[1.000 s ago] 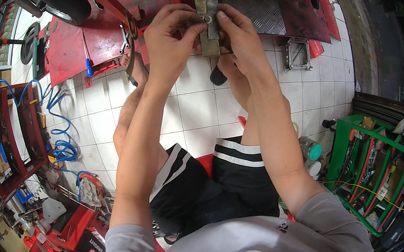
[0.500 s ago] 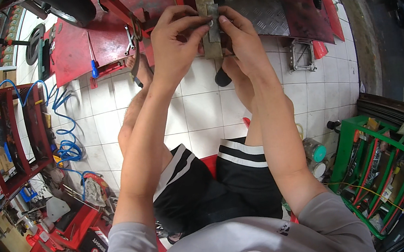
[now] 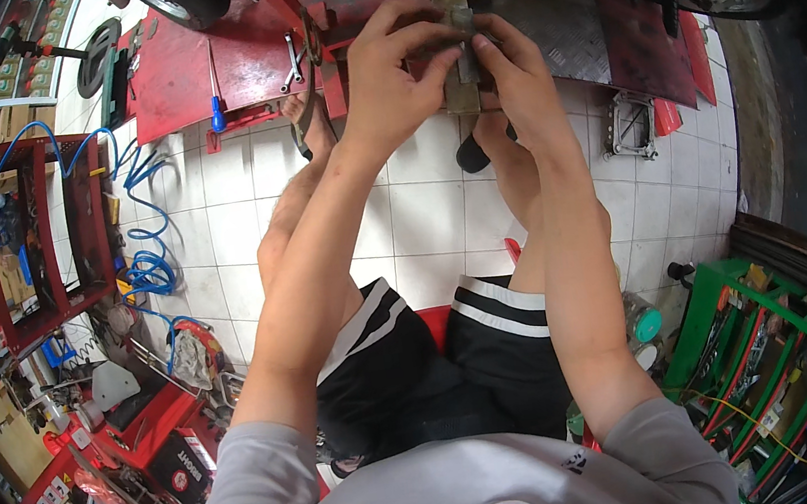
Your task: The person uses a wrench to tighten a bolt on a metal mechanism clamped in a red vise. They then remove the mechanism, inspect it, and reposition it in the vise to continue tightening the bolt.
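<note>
Bright centre, black fisheye rim.
The glossy white square floor tiles (image 3: 428, 219) glare palest around the middle, crossed by soft grey shadows (the light seems to fall from above), while the dark grey strip (image 3: 772, 96) along the far right is dim. Straight edges bend outward, plainly on the tall dark-red metal rack (image 3: 96, 224) at left; corners sink to black, and fine detail on the brownish-grey rectangular metal block (image 3: 462, 92) is slightly soft.
</note>
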`<control>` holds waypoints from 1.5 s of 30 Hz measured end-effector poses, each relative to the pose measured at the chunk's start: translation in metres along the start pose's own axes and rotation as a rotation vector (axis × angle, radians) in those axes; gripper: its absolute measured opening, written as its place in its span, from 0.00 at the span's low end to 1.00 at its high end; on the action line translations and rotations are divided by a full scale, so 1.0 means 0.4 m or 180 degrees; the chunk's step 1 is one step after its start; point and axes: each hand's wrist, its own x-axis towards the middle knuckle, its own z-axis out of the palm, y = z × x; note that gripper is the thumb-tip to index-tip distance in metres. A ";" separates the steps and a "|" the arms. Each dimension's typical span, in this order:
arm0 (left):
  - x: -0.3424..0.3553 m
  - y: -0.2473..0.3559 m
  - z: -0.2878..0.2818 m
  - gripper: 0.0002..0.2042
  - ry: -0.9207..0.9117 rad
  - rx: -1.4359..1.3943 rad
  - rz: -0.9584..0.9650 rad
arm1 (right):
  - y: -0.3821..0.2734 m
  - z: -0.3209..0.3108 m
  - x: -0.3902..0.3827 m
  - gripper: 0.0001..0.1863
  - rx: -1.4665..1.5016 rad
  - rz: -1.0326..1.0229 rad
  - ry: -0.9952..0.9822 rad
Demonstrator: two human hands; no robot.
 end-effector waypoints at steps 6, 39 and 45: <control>0.005 0.008 -0.002 0.13 0.0021 0.0166 0.0056 | 0.035 -0.012 0.019 0.13 -0.0045 -0.0226 -0.0112; 0.005 -0.009 -0.005 0.11 -0.0060 -0.0498 -0.0280 | 0.029 -0.022 0.012 0.15 0.0227 -0.0105 -0.0167; 0.004 -0.023 -0.002 0.10 -0.0074 -0.0718 -0.0374 | 0.023 -0.020 0.011 0.14 0.0123 -0.0054 -0.0088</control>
